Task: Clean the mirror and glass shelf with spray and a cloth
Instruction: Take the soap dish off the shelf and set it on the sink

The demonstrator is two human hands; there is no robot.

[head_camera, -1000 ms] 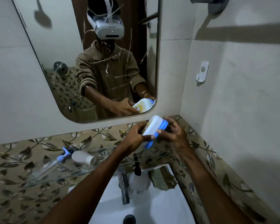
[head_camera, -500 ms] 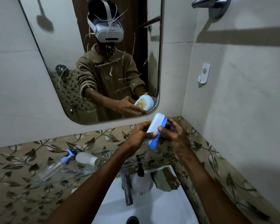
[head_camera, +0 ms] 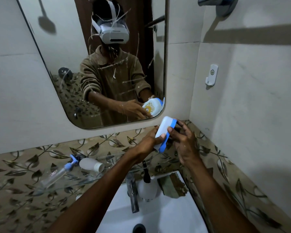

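One streaked mirror (head_camera: pixel 60 68) fills the wall, its top cut off by the frame, above one white sink (head_camera: pixel 166 214) cut off at the bottom and one glass shelf (head_camera: pixel 77 182) whose clear edges are hard to trace. On the shelf lie one spray bottle (head_camera: pixel 57 174) and one pale bottle (head_camera: pixel 91 164), left of the arms. In the corner just below the mirror's rim, the left hand (head_camera: pixel 147 143) grips a white container with a blue lid (head_camera: pixel 165 133); the right hand (head_camera: pixel 185 145) pinches that lid, its other fingers spread.
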